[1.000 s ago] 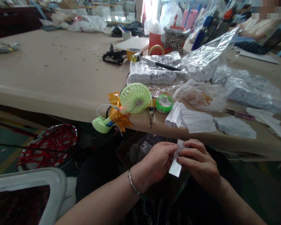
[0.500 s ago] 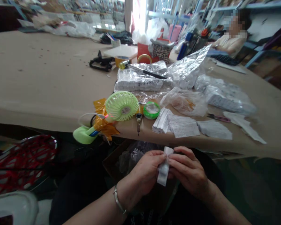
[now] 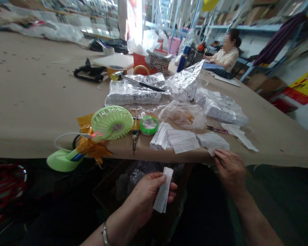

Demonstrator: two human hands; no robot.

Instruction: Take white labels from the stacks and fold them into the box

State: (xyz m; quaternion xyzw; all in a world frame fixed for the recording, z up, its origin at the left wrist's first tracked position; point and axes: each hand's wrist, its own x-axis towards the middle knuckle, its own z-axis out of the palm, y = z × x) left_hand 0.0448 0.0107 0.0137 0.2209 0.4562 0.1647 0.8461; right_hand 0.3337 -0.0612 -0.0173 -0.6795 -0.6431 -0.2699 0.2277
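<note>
My left hand (image 3: 154, 191) pinches several narrow printed white labels (image 3: 163, 194) between thumb and fingers, above the dark space in front of the table. At the table's front edge my right hand (image 3: 231, 169) is closed on the corner of a label (image 3: 212, 149) that sticks out from the right-hand pile of labels (image 3: 217, 140). Left of it lie a fanned stack of printed labels (image 3: 183, 140) and a thicker stack of labels (image 3: 159, 136).
A green fan (image 3: 112, 123) is taped to the table edge, beside a soldering iron (image 3: 134, 136) and a green round tin (image 3: 149, 125). Behind lie bagged labels (image 3: 133, 92), a hammer (image 3: 141, 82) and snips (image 3: 217, 129). A person (image 3: 224, 54) sits at the far right.
My right hand has left the labels at my left hand and moved right and up to the right-hand pile. The left hand keeps its labels. The view has turned right.
</note>
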